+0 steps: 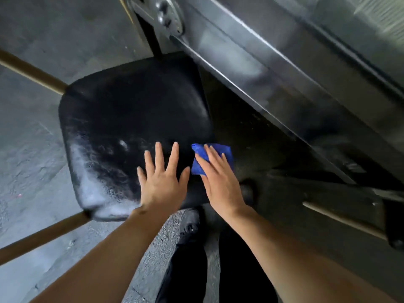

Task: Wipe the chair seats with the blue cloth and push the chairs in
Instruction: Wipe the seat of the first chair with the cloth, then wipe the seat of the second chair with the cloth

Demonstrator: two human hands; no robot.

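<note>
Chair seat (131,119), black and padded, fills the view beside a grey metal table (284,68), a pale film on its near-left corner. Left hand (162,182) lies flat on the seat, fingers spread and straight. Right hand (218,178) presses the folded blue cloth (215,150) with straight fingers at the seat's right edge, partly overhanging it. Wiping well likely means long overlapping passes toward that pale corner. Chair legs are mostly cut off; motion blur softens the table.

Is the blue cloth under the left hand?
No, the blue cloth lies under the right hand, while the left hand rests flat on the black chair seat.
</note>
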